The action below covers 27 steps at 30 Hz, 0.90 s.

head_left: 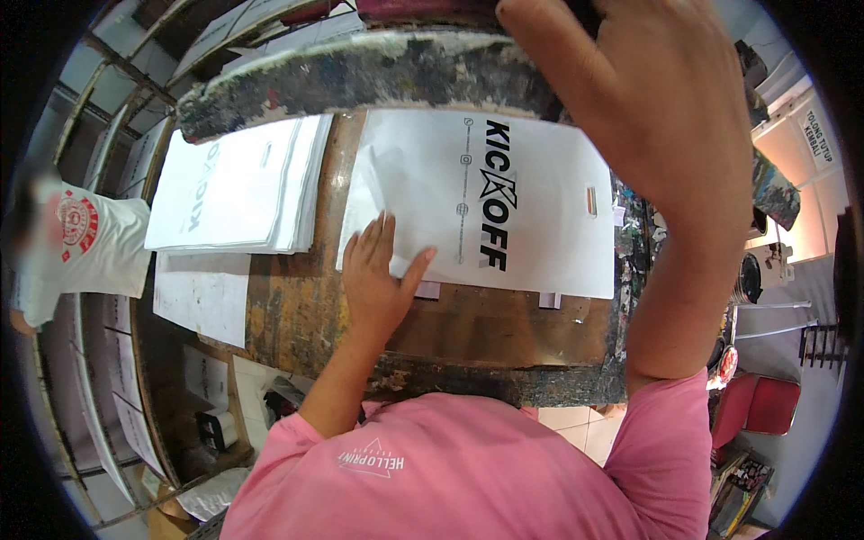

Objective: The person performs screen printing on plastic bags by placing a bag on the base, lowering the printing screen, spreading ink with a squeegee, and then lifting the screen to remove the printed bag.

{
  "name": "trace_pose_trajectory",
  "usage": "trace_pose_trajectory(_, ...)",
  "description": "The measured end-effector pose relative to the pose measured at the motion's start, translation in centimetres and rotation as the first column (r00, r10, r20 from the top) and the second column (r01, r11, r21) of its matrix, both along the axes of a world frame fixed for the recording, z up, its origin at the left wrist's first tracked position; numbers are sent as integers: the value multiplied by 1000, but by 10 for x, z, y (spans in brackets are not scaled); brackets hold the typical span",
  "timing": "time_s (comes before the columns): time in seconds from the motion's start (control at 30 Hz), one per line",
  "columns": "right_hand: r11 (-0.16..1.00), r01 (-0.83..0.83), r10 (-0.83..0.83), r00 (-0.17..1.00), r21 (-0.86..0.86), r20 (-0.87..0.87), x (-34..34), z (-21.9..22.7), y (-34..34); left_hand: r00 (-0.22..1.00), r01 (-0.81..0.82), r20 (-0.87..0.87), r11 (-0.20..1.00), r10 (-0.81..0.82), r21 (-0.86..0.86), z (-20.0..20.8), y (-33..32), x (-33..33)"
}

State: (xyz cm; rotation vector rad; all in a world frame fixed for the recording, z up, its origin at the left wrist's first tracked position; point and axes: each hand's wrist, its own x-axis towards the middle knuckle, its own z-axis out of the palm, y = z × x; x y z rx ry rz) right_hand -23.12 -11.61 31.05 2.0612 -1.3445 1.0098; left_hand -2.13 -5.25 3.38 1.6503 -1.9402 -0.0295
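The left hand (382, 279) is lying on the left part of a white sheet (553, 229), w/ its fingers a bit apart & the thumb pointing away to the right. It is relaxed, palm down, & is not closed around anything. Near its fingertips the sheet is wrinkled & makes 1 soft fold.

This sheet lies flat on the table (288, 315), approx. in the middle, in front of the person. It has black lettering, 1 column of small icons & 1 narrow slot close to its right edge. 2 small pale tabs (551, 300) show at its near edge.

The right hand (652, 99) is raised high, above the far right corner of the sheet, next to the right end of a long paint-stained bar (378, 76). Its fingers go out of view at the top, so I can't tell if it grasps the bar or sth. else. The bar crosses over the far side of the sheet.

To the left, apart from the sheet, is a stack of similar white sheets (234, 202), also w/ dark print.

In the bkgd, 1 other person in a white shirt (103, 234) is at far left, by a rack (135, 405); a red chair (756, 400) stands at right.
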Motion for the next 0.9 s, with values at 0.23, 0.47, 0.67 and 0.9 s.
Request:
trace_pose_trajectory(0.23,779,269,-329,944,567,4,24,56,-4,871,-100,-484,995,89,3,77,-39,-10)
trace_pose_trajectory(0.47,995,-69,76,992,78,-98,-26,5,-19,683,-193,-692,971,235,140,63,-24,135)
trace_pose_trajectory(0.67,987,-11,25,996,163,-88,-17,-1,-5,695,-371,-612,918,377,144,60,-32,292)
trace_pose_trajectory(0.9,996,-90,89,995,-9,-54,-10,-11,-2,693,-715,-343,667,634,-210,45,12,424)
